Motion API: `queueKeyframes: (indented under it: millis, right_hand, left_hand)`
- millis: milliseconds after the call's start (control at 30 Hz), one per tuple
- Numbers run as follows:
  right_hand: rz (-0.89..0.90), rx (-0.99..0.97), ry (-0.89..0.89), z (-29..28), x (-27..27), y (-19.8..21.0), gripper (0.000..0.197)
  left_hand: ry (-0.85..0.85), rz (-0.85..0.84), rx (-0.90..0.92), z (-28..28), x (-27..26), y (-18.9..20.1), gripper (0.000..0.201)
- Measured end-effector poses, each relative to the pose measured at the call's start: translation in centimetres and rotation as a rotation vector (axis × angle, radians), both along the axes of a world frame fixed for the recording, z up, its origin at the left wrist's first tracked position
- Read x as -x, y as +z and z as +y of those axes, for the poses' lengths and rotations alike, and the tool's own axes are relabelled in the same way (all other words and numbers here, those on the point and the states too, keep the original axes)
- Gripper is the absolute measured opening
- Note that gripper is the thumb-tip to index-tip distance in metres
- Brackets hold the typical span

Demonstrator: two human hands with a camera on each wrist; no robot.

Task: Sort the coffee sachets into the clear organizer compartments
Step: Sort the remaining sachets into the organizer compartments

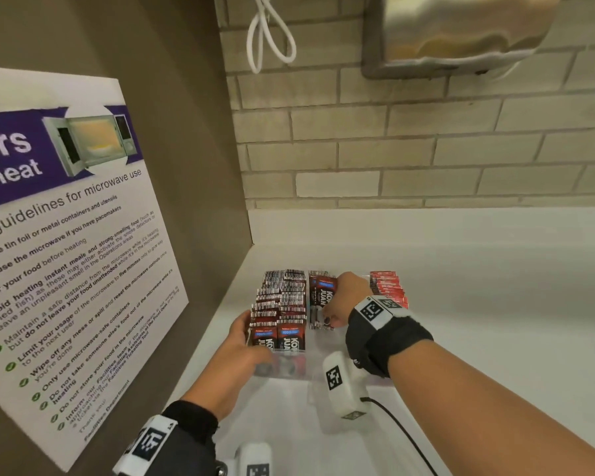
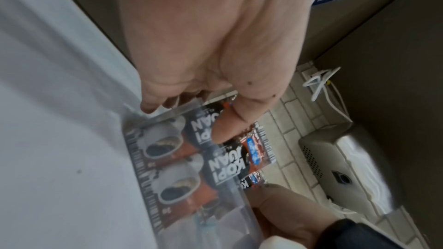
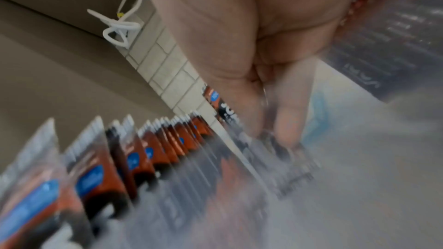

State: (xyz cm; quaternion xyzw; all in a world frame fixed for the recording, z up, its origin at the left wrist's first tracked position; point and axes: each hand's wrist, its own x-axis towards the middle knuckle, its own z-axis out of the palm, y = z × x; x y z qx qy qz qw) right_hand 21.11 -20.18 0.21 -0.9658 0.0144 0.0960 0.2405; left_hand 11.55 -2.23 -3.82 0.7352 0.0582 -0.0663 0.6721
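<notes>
A clear organizer (image 1: 323,367) stands on the white counter near the left wall. Its two left columns are packed with dark red and black coffee sachets (image 1: 282,300), and red sachets (image 1: 389,286) fill the right compartment. My left hand (image 1: 241,341) grips the organizer's front left corner; its thumb (image 2: 227,128) presses the front sachet (image 2: 215,168) and its fingers lie outside the wall (image 2: 167,115). My right hand (image 1: 340,300) reaches into the middle compartment and holds a small bunch of dark sachets (image 1: 322,293) upright. The right wrist view is blurred; the sachet rows (image 3: 143,154) stand left of that hand (image 3: 275,120).
A microwave guidelines poster (image 1: 66,252) hangs on the brown side wall at the left. A tiled wall stands behind the counter (image 1: 461,304), with a metal dispenser (image 1: 461,32) and a looped white cable (image 1: 268,32) above. A black cable (image 1: 406,438) trails under my right forearm.
</notes>
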Motion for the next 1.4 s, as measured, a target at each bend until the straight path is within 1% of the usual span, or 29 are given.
queueKeyframes:
  millis: [33,167,267,433,567,667,733,767,833,867,967,1033,1133,1200,1267,1333,1400]
  right_hand:
    - [0.016,0.006,0.0,0.2,-0.3,-0.4,0.023]
    - [0.023,0.063,-0.011,0.4,-1.0,-0.9,0.031]
    - [0.026,0.076,-0.027,0.2,-1.1,-1.1,0.032]
    - [0.047,0.104,-0.025,0.2,-0.9,-1.6,0.037]
    - [0.094,0.106,0.054,0.3,-0.7,-1.9,0.031]
    - [0.083,0.096,0.082,0.6,-0.7,-2.1,0.019]
    - [0.082,0.097,0.087,0.8,-0.8,-2.3,0.015]
    - [0.078,0.101,0.084,0.8,-0.9,-2.5,0.016]
    - [0.064,0.098,0.057,0.7,-1.0,-2.9,0.026]
    - [0.056,0.084,0.04,0.7,-0.9,-3.0,0.026]
    - [0.036,0.035,0.028,0.5,-0.9,-3.1,0.017]
    - [0.025,0.01,0.019,0.4,-0.9,-3.1,0.023]
    - [0.015,-0.005,-0.004,0.5,-1.0,-3.2,0.027]
    - [0.018,-0.004,-0.013,0.6,-1.0,-3.5,0.028]
    - [0.018,-0.009,-0.022,0.7,-0.9,-3.7,0.03]
    - [0.025,-0.001,-0.024,0.6,-0.6,-3.5,0.031]
    - [0.047,0.025,0.011,0.7,-0.5,-3.3,0.028]
  left_hand:
    - [-0.007,0.003,-0.002,-0.1,0.0,-0.3,0.074]
    - [-0.011,-0.009,0.004,-0.2,0.1,-0.6,0.062]
    - [-0.022,-0.017,-0.004,-0.2,0.3,-0.7,0.057]
    - [0.004,-0.009,0.024,-0.1,0.1,-1.1,0.06]
    - [0.031,-0.006,0.075,-0.1,-0.1,-1.6,0.07]
    - [0.021,-0.006,0.095,-0.2,0.0,-1.8,0.062]
    - [0.014,-0.005,0.099,-0.2,0.1,-1.9,0.057]
    - [0.013,-0.005,0.099,-0.2,0.1,-1.9,0.054]
    - [0.023,-0.001,0.108,-0.3,0.2,-1.9,0.052]
    - [0.032,0.002,0.116,-0.5,0.2,-1.8,0.052]
    - [0.068,0.002,0.141,-0.8,0.2,-1.4,0.049]
    - [0.08,0.005,0.159,-1.0,0.2,-1.2,0.048]
    - [0.095,0.002,0.183,-1.1,0.0,-1.0,0.051]
    - [0.101,0.0,0.187,-1.0,-0.1,-1.0,0.065]
    - [0.111,-0.003,0.186,-1.0,-0.2,-1.2,0.073]
    - [0.104,0.001,0.18,-1.1,-0.2,-1.4,0.071]
    - [0.102,0.001,0.177,-1.1,-0.2,-1.4,0.063]
